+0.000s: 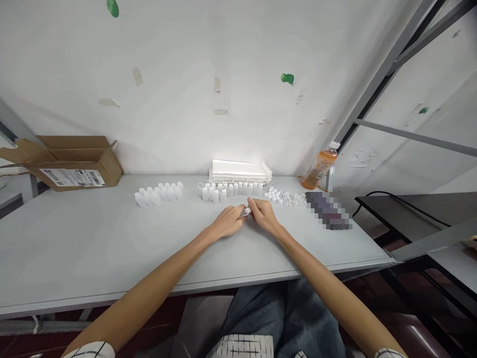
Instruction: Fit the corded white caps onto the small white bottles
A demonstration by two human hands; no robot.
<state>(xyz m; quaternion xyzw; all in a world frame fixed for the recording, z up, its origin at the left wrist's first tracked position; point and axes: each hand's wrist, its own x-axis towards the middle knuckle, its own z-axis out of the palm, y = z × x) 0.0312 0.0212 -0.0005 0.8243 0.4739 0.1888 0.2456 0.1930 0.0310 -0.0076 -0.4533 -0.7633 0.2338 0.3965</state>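
Above the middle of the table, my left hand [228, 222] and my right hand [263, 215] meet with fingers closed. Between their fingertips shows a small white plastic piece [246, 212], gripped from both sides; fingers cover much of it, so its exact kind is unclear. Just behind stand several small white bottles [240, 189] in rows. To the right of these lie a cluster of small white caps [274, 194] and a heap of white cord loops [294, 200]. Several translucent white plastic shells [159, 193] are lined up farther left.
A stack of white trays [240, 171] rests against the wall. An open cardboard box [78, 164] is at the back left. On the right are a bottle of orange drink [319, 166] and a blurred dark object [330, 211]. Metal frame posts [372, 94] flank the table [93, 248].
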